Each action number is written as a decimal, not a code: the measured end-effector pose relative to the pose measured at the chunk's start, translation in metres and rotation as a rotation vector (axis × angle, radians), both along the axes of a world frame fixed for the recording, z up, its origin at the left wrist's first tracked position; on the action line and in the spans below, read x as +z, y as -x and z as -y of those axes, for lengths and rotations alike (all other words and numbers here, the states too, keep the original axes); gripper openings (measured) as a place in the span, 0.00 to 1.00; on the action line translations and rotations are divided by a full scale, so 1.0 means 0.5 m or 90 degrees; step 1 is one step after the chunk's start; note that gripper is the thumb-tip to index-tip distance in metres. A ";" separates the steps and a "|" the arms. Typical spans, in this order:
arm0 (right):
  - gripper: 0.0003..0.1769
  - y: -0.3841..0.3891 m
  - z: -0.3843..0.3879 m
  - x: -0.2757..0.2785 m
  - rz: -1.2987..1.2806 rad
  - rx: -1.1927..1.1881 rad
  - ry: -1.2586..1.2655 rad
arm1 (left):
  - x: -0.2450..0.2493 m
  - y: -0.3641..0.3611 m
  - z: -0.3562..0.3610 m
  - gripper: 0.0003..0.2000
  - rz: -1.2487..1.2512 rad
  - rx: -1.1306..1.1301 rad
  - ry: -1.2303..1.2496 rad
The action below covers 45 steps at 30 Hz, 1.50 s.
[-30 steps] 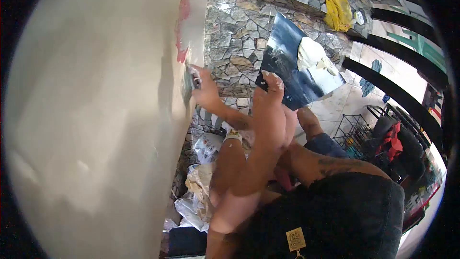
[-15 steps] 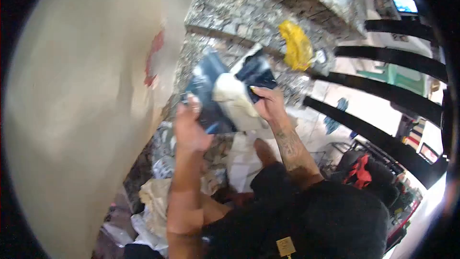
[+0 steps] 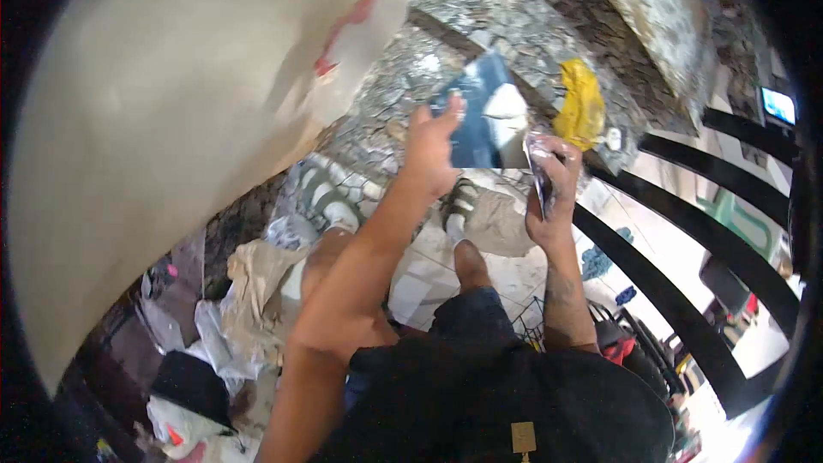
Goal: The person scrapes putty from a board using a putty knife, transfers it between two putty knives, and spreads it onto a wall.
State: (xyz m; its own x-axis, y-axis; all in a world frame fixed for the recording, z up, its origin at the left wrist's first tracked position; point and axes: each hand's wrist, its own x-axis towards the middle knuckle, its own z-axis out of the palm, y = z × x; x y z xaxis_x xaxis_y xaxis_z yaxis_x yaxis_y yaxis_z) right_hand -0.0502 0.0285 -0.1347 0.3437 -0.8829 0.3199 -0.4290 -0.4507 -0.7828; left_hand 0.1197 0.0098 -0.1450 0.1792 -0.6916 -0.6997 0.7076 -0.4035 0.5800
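Note:
My left hand [image 3: 433,146] is closed on the left edge of a flat blue board [image 3: 473,139], thumb over its face. A lump of off-white paste [image 3: 507,111] lies on the board's right part. My right hand [image 3: 557,184] grips a thin, dark flat spreader [image 3: 539,178], seen nearly edge-on at the right of the board. Whitish smears coat the right fingers. Both hands are held out in front of me, above the floor by the stone-patterned steps [image 3: 403,73].
A pale wall [image 3: 189,103] with a red patch fills the left side. On a step lies a yellow plastic bag [image 3: 580,107]. Black railing bars [image 3: 686,197] run along the right. Crumpled brown paper [image 3: 257,283] and plastic lie at lower left, and a flattened brown sheet [image 3: 497,223] near my feet.
The spreader has come off the paste and turned edge-on, moving right with my right hand. My left hand still holds the board. The view has shifted, now showing both feet.

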 end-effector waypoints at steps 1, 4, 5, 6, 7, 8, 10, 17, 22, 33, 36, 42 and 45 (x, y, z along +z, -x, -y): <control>0.34 0.003 -0.010 -0.016 -0.058 -0.009 -0.009 | -0.010 0.003 -0.003 0.10 -0.052 0.001 0.046; 0.39 0.053 -0.037 -0.110 -0.131 -0.055 -0.110 | -0.040 -0.003 -0.015 0.08 -0.115 -0.016 0.078; 0.43 0.080 -0.048 -0.148 -0.217 -0.039 -0.246 | -0.027 -0.005 -0.013 0.09 -0.120 -0.012 0.079; 0.43 0.099 -0.059 -0.173 -0.211 -0.035 -0.250 | -0.018 -0.003 -0.011 0.09 -0.130 -0.016 0.079; 0.43 0.120 -0.062 -0.185 -0.211 -0.036 -0.250 | -0.023 -0.002 -0.010 0.10 -0.101 -0.028 0.054; 0.44 0.156 -0.060 -0.190 -0.218 -0.039 -0.249 | -0.031 -0.006 -0.009 0.11 -0.078 -0.041 0.032; 0.43 0.183 -0.017 -0.153 -0.175 -0.043 -0.239 | -0.038 -0.004 -0.009 0.12 -0.050 -0.093 0.005; 0.38 0.056 0.134 0.065 -0.299 0.124 -0.192 | -0.044 0.014 0.005 0.13 -0.028 -0.164 0.017; 0.36 0.007 0.117 0.034 -0.342 0.185 -0.154 | -0.044 0.003 0.007 0.16 0.048 -0.159 -0.020; 0.36 -0.035 0.017 0.031 -0.350 0.290 -0.249 | -0.085 -0.064 -0.014 0.16 0.202 -0.224 -0.115; 0.35 -0.041 0.018 0.054 -0.360 0.358 -0.321 | -0.099 -0.086 -0.017 0.11 0.231 -0.182 -0.127; 0.25 0.029 0.050 -0.013 -0.077 0.531 -0.646 | -0.038 -0.130 -0.024 0.11 0.671 -0.238 0.154; 0.26 0.052 0.003 -0.210 0.058 0.212 -0.901 | 0.014 -0.130 -0.043 0.15 0.600 -0.468 0.136</control>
State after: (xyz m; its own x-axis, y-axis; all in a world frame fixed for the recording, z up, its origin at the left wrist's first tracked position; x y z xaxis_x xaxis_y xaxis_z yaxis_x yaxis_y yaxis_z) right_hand -0.0760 0.0273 -0.2394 0.6172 -0.3569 -0.7012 -0.3867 0.6385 -0.6654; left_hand 0.1849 0.0313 -0.1381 0.0724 -0.9277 -0.3663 -0.3852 -0.3648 0.8477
